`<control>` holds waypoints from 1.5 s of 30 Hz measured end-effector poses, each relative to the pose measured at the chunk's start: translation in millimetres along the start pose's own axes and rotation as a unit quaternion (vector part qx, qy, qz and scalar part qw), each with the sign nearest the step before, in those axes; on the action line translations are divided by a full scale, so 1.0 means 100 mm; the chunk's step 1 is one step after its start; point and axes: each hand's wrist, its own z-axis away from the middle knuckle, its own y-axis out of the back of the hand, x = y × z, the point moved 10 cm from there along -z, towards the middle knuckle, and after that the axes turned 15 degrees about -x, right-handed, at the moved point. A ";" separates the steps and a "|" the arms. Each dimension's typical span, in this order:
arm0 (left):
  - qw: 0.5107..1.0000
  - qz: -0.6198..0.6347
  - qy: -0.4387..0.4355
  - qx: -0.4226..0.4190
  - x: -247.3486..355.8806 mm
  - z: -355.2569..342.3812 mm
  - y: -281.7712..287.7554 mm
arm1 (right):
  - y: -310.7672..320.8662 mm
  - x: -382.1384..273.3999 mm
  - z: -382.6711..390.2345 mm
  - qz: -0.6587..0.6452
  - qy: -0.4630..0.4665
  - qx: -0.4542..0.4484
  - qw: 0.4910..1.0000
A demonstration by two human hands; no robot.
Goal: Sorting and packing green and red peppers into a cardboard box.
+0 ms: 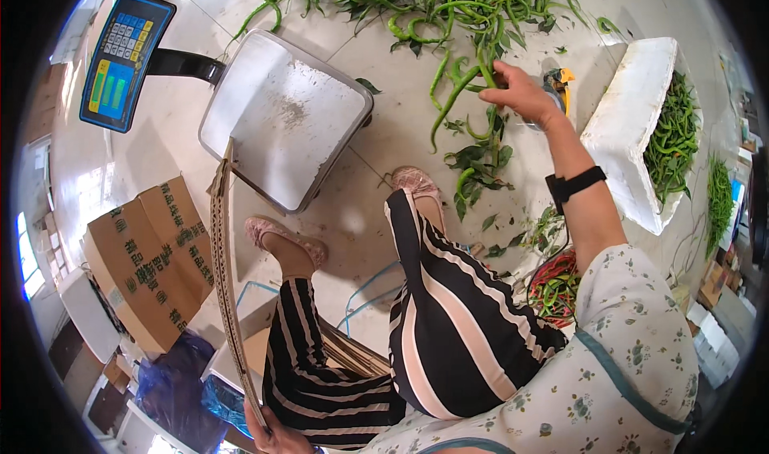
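Note:
My right hand (519,93) reaches to the near edge of a big heap of long green chili peppers (465,9) on the floor. Its thumb and fingers close round a few green chili peppers (458,93) that hang curled below the heap. Low in the picture, my left hand (276,435) grips the near end of a cardboard sheet (221,238), seen edge-on so its corrugated layers show. The far end of that sheet overlaps the metal pan of a platform scale (280,117). Part of the left hand is cut off by the lower edge.
The scale's display and keypad (124,61) stand at the upper left. A white foam box (629,121) of peppers lies at the right, with a tape dispenser (561,85) near it. A brown carton (152,262) sits at the left. Loose leaves (477,169) litter the floor.

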 end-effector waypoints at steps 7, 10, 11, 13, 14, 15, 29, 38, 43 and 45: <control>0.998 0.007 -0.065 0.006 0.06 0.00 -0.01 | 0.89 -1.46 0.09 0.188 0.044 0.180 0.965; 0.998 0.019 -0.058 -0.005 0.07 0.01 0.00 | 1.34 -2.07 0.53 0.395 0.195 0.508 0.740; 0.999 0.002 -0.043 -0.004 0.07 0.02 -0.01 | 1.29 -1.97 0.46 0.394 0.195 0.507 0.742; 0.999 0.020 -0.031 -0.004 0.00 0.01 -0.02 | 1.06 -1.78 0.20 0.379 0.253 0.445 0.771; 0.999 0.042 -0.021 -0.006 -0.04 0.01 -0.02 | 0.93 -1.49 -0.04 0.418 0.225 0.386 0.791; 0.999 0.045 -0.020 -0.006 -0.05 0.01 -0.04 | 0.81 -1.11 -0.27 0.456 0.195 0.327 0.804; 1.000 0.012 -0.004 -0.021 -0.03 -0.03 -0.05 | -0.78 0.74 -0.96 0.393 -0.058 0.105 0.912; 0.994 0.103 0.010 -0.039 -0.15 -0.07 -0.07 | 0.46 -0.63 -0.56 0.035 0.275 0.166 0.946; 0.997 0.014 -0.053 -0.059 0.03 -0.10 -0.10 | 1.32 0.28 -1.01 0.348 -0.168 0.130 0.913; 0.999 0.010 0.003 -0.048 -0.14 -0.09 -0.09 | 1.27 0.64 -1.15 0.371 -0.208 0.119 0.897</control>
